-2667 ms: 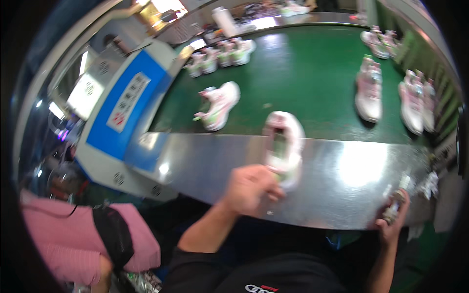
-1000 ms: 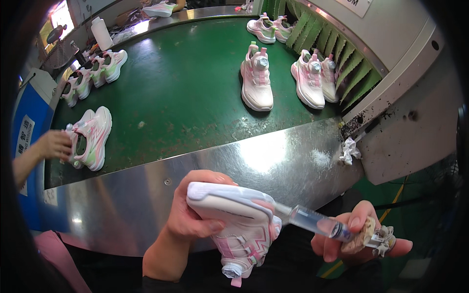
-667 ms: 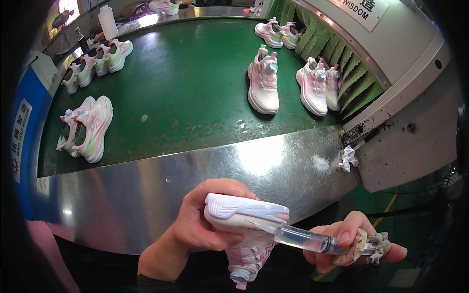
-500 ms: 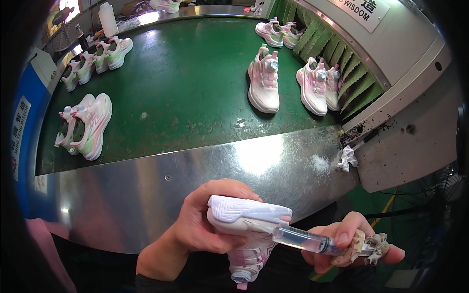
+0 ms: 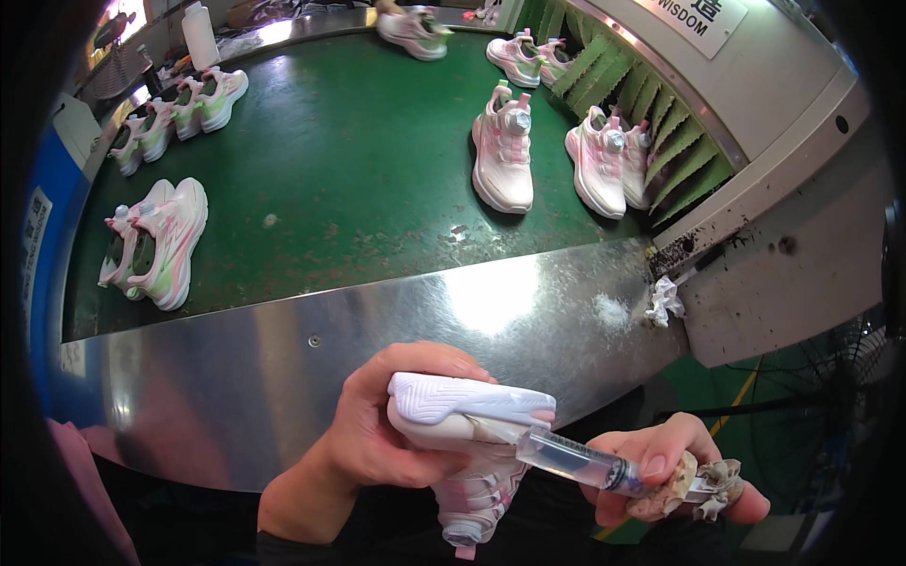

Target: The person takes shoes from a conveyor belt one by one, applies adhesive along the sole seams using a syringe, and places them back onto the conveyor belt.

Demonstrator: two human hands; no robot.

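My left hand point(image 5: 377, 429) grips a white-and-pink sneaker point(image 5: 472, 396) around its heel and side, its white sole turned upward and its dial-laced upper hanging below. A clear syringe point(image 5: 576, 459) with see-through liquid is held in my right hand point(image 5: 651, 462), fingers closed on the rear of the barrel. The syringe's front end meets the seam where the sole joins the upper, near the toe. Beige, crumpled wrapping point(image 5: 665, 486) covers its finger flange, and greyish wrapping point(image 5: 719, 491) covers the plunger end.
Beyond a steel ledge point(image 5: 311, 363) lies a green conveyor belt point(image 5: 349, 170). Sneakers stand on it at left point(image 5: 156, 245), centre right point(image 5: 503, 156) and by the green strip curtain point(image 5: 679, 141). A blurred sneaker point(image 5: 415, 36) is at the far edge. Crumpled white tissue point(image 5: 665, 300) lies at right.
At the far edge, a sneaker has come onto the belt, blurred by motion, with part of a hand at it. My sneaker and syringe have shifted slightly left; more of the seam shows.
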